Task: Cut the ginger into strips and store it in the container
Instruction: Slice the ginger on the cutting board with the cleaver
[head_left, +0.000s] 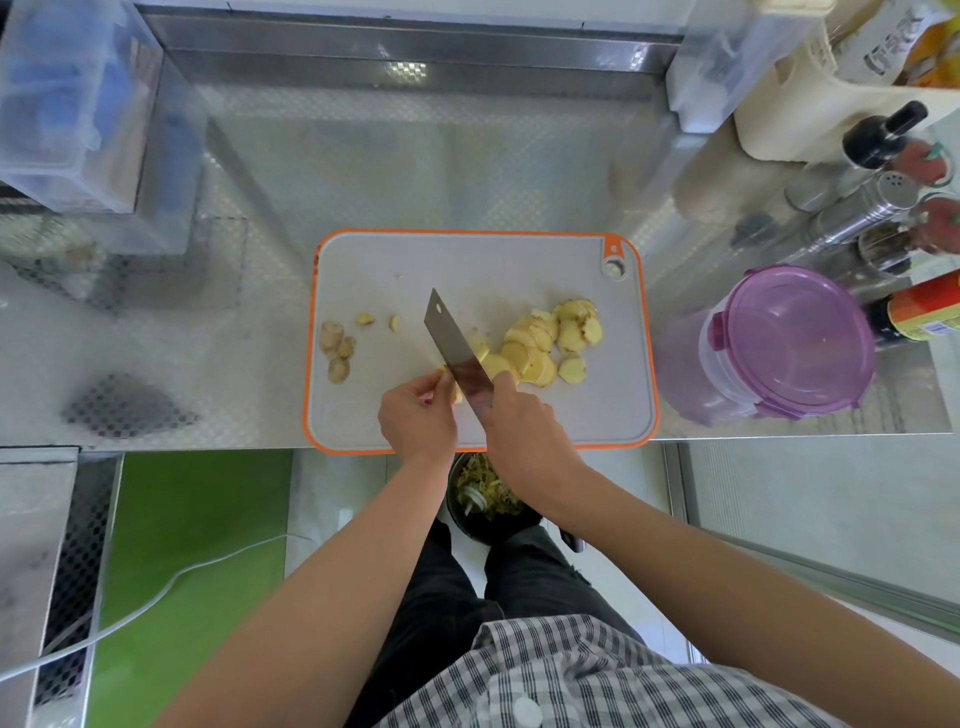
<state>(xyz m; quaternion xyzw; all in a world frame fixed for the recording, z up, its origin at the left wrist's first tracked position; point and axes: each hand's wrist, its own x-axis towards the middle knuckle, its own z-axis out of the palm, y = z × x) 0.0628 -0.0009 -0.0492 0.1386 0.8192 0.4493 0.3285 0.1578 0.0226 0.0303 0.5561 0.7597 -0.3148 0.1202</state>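
Pinches ginger with left hand, grips knife with right hand. Holds knife edge-down against ginger on board, beside slices.

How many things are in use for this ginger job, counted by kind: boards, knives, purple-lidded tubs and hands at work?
1 cutting board
1 knife
1 purple-lidded tub
2 hands: the left hand pinching a ginger piece, the right hand gripping the knife
Total: 5
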